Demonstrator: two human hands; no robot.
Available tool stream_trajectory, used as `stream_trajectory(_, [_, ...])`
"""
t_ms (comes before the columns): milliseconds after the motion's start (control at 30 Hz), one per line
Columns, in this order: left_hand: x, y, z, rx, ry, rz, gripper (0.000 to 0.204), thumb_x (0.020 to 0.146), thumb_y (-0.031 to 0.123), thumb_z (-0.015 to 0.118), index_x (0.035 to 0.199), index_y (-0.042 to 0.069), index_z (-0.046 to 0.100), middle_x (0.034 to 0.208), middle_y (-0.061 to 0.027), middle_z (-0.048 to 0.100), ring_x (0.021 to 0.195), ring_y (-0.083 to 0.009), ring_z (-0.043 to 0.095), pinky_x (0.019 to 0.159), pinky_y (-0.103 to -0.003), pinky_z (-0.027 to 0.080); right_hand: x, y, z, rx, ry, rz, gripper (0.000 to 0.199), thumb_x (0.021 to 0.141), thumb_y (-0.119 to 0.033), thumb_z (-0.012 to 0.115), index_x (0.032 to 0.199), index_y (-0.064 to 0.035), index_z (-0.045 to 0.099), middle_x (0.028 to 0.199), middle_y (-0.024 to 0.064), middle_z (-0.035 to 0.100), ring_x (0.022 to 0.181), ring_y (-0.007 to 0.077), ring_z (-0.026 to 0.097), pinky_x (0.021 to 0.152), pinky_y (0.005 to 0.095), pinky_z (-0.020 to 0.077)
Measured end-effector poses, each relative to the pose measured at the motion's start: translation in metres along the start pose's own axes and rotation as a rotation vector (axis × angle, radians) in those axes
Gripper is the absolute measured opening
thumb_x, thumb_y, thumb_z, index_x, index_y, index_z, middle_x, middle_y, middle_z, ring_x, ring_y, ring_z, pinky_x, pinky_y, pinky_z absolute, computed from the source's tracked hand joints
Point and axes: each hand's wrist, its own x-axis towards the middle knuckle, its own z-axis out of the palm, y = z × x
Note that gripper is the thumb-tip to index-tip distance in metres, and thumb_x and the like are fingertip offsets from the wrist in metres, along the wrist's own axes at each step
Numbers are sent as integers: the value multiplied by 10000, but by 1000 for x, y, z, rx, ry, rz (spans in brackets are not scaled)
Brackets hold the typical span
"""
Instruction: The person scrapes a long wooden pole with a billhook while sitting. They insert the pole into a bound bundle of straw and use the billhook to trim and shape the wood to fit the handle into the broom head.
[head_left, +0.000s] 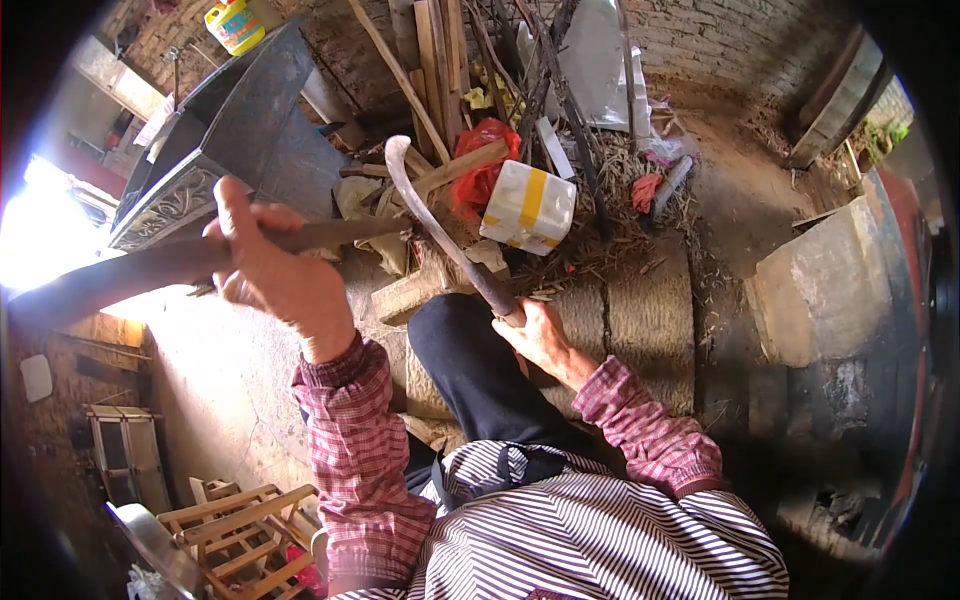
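My left hand (285, 275) is wrapped round a long wooden branch (130, 278), thick at the left and thinner toward the middle. The thumb points up along it. In my right hand (545, 338) is the handle of a billhook (437, 232), its long blade curving to a hooked tip at the far end. The blade crosses the thin end of the branch; whether it has cut in, I cannot tell. Just below that crossing lies a wooden block (412, 292), beside my bent knee (465, 345).
A white box with yellow tape (530, 207) and a red plastic bag (487, 160) sit among sticks and wood chips ahead. A dark metal trough (265, 115) stands far left. Stone slabs (650, 330) lie right of my knee, a wooden rack (245, 535) near left.
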Motion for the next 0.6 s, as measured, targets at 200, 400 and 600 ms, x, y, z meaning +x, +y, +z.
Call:
stream_trajectory(200, [19,11,-22,-117,-95,37,345,1017,239,443,715,74,466,596,-14,385,541,-128,362,563,-282,338,-1,1,-13,140,88,-61,276,804,-229,762,962,-29,658,763,151,677,673,291,664,626,379,523])
stream_trajectory(400, [65,40,-29,-335,-266,10,467,998,350,307,603,100,320,615,-66,358,588,-189,324,589,-317,288,-5,-41,-30,84,97,-51,274,824,-169,749,989,11,624,692,39,616,557,106,552,511,286,489])
stream_trajectory(600, [98,40,-39,-288,-440,123,439,946,357,366,648,55,480,640,-72,413,605,-209,395,567,-322,327,-5,-57,-35,58,58,28,315,809,-250,769,999,-24,658,800,147,693,700,269,682,647,356,538])
